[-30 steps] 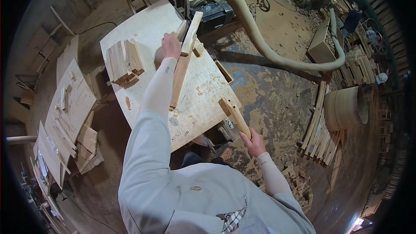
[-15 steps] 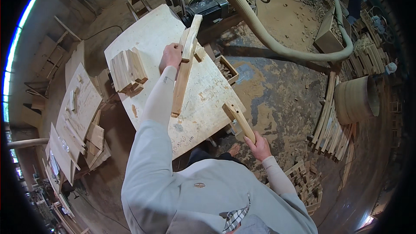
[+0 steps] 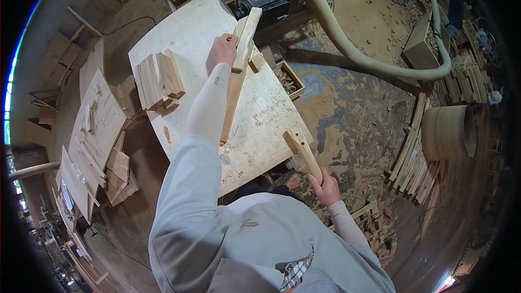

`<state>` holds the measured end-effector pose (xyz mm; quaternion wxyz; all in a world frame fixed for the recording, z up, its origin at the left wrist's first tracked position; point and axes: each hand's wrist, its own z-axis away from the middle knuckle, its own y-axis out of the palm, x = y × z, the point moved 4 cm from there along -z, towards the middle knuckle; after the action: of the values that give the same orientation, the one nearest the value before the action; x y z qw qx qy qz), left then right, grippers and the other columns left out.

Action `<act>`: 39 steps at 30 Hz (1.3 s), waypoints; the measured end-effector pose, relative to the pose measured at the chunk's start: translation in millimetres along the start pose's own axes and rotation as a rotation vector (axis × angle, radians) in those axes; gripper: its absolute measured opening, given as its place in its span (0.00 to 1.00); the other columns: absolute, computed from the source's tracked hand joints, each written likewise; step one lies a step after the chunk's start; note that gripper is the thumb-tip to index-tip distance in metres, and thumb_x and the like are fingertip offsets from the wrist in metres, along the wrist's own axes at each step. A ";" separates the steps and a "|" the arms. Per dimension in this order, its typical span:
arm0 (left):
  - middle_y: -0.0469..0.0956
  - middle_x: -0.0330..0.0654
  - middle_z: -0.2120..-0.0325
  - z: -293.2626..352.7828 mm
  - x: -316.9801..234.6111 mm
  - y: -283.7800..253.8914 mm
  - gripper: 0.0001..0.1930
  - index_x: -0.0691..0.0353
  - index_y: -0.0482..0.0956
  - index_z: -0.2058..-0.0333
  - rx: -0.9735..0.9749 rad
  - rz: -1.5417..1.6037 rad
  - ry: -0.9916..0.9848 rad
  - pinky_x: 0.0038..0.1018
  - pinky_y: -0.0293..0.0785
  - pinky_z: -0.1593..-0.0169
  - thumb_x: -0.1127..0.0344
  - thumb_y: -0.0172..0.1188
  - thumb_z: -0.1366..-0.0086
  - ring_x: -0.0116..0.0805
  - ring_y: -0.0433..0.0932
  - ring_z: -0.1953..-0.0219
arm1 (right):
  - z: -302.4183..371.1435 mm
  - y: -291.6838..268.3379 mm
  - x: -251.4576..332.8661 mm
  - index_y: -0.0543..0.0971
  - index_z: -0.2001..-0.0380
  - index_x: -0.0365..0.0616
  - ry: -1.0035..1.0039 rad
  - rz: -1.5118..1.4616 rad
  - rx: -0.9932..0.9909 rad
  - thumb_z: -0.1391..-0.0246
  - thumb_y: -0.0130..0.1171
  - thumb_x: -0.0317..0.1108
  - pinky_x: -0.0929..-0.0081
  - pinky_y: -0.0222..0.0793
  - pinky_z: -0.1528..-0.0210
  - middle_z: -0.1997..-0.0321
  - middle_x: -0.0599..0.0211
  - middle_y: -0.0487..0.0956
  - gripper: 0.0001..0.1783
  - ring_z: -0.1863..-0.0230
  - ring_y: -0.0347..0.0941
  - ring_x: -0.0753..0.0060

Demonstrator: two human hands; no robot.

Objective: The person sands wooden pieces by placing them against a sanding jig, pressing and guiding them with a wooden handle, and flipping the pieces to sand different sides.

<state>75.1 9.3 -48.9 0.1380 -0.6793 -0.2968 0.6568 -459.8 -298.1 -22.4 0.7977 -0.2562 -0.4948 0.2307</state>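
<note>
From my remote post I list, by the pale worktable (image 3: 266, 127): right hand (image 3: 325, 188), wrapped around the lower end of a drilled wooden bar (image 3: 308, 160), at its near right corner; left hand (image 3: 223, 50), bent against a wooden strip (image 3: 248, 35) toward its far end, pinching or merely pressing, I cannot tell; stacked wooden pieces (image 3: 158, 80), its left side.

A: What's in the right hand (image 3: 327, 189)?
B: Pale, narrow wooden bar (image 3: 306, 157), dark round spots near far end. Gripped at near end, slanting up-left; far end overlaps the whitish tabletop (image 3: 266, 141) in view, contact unclear.
A: Beside the left hand (image 3: 223, 50)?
B: Pale, gently curved wooden strip (image 3: 248, 37), slantwise, lower end over a straight, reddish-brown wooden board (image 3: 233, 103). Board slants likewise.
</note>
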 end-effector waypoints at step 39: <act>0.92 0.53 0.50 2.0 -16.9 -13.1 0.21 0.52 0.93 0.45 0.085 -0.081 -0.023 0.43 0.82 0.38 0.51 0.68 0.30 0.53 0.89 0.44 | -3.6 8.6 -6.7 0.82 0.45 0.39 -0.050 -0.010 -0.105 0.28 0.67 0.56 0.45 0.80 0.55 0.61 0.38 0.88 0.28 0.56 0.87 0.31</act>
<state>70.9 9.3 -27.9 0.1896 -0.6527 -0.2974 0.6705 -460.2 -296.4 -33.8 0.7717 -0.2894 -0.5273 0.2066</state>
